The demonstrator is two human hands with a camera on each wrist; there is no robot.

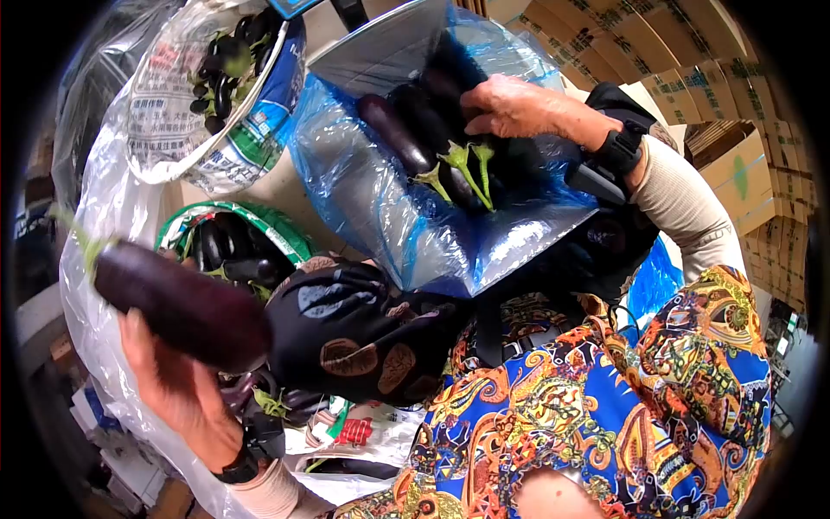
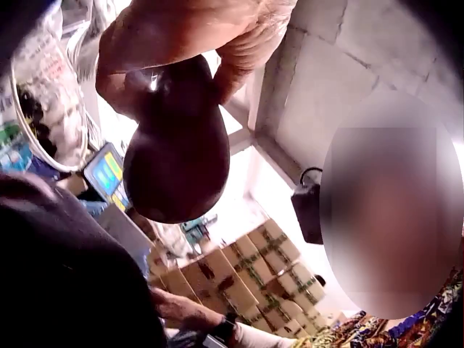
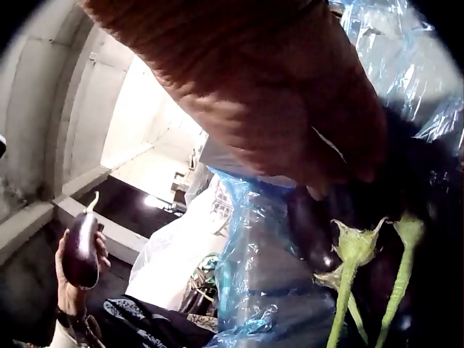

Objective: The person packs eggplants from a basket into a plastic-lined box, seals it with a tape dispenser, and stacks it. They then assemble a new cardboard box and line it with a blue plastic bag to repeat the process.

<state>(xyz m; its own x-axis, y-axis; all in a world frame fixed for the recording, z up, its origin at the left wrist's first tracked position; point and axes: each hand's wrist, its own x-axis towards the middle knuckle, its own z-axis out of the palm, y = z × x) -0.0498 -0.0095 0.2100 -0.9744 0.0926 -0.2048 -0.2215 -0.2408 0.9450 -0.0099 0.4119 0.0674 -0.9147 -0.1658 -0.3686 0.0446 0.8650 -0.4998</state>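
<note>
Head view is showing the left hand (image 1: 177,394) gripping a big eggplant (image 1: 181,307), left in the frame; holding it softly should stop bruises. Upper middle, the right hand (image 1: 523,108) is resting by glossy eggplants (image 1: 393,134) in a blue-lined box (image 1: 350,212); its pinch I cannot tell. Upper left, a white sack (image 1: 156,112) is holding dark eggplants (image 1: 220,91).

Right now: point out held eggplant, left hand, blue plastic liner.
Held eggplant (image 1: 183,304), head view: mid-body.
Left hand (image 1: 183,402), head view: middle of the hand.
Blue plastic liner (image 1: 335,173), head view: picture-left side.
</note>
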